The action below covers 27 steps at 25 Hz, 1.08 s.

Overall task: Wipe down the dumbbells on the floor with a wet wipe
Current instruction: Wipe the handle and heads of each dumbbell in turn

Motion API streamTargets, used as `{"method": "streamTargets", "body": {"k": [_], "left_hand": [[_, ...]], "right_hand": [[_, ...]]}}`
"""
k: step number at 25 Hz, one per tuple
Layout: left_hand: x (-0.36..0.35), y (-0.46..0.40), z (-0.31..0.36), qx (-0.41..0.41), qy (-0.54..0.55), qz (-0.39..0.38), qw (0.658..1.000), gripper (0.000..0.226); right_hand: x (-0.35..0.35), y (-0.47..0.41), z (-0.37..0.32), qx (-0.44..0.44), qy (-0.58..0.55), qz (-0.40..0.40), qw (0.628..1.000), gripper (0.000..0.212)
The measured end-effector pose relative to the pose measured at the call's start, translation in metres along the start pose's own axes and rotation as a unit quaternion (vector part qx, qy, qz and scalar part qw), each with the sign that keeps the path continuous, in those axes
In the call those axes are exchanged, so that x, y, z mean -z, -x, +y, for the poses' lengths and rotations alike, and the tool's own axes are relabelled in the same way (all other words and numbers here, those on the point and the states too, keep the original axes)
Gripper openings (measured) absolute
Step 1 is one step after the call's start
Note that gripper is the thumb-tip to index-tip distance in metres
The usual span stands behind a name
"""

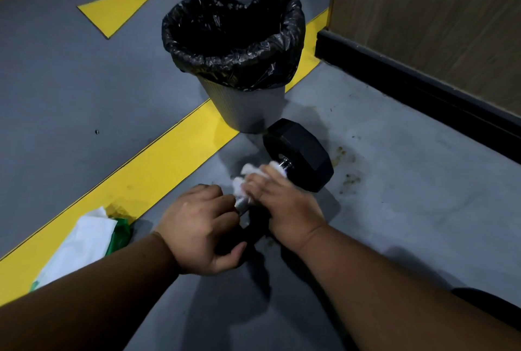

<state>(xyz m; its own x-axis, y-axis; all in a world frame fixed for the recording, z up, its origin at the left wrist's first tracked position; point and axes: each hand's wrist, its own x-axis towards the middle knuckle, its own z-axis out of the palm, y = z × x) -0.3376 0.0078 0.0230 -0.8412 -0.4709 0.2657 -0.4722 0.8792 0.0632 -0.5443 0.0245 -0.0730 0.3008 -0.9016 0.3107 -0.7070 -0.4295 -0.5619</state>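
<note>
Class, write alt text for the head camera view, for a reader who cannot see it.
Two hands work on a black dumbbell lying on a grey floor: the right hand wraps a white wet wipe round its metal handle while the left hand grips the near end. Behind stands a bin with a black liner; a wipe packet lies left.

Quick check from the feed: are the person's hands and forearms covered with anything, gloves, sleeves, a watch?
Nothing worn in view. The left hand and right hand are bare, no gloves, rings or watch. Both forearms are bare to the frame edge, no sleeves or wristbands showing.
</note>
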Motion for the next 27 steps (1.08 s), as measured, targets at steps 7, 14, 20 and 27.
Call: {"method": "streamTargets", "body": {"k": [7,14,20,27], "left_hand": [[-0.006,0.001,0.024,-0.014,-0.007,0.024,1.0,0.034],[-0.006,0.0,0.035,-0.009,-0.022,0.024,0.999,0.033],[-0.014,0.003,0.06,-0.039,-0.046,0.029,0.998,0.029],[-0.013,-0.001,0.061,-0.034,-0.055,0.03,0.997,0.028]], "right_hand": [[-0.028,0.023,-0.027,-0.029,-0.058,-0.062,0.996,0.061],[0.013,0.011,-0.003,-0.087,0.033,0.047,0.995,0.07],[-0.011,0.053,-0.035,0.006,-0.1,0.016,0.995,0.063],[0.008,0.031,-0.008,-0.132,-0.002,0.01,0.991,0.074]]}}
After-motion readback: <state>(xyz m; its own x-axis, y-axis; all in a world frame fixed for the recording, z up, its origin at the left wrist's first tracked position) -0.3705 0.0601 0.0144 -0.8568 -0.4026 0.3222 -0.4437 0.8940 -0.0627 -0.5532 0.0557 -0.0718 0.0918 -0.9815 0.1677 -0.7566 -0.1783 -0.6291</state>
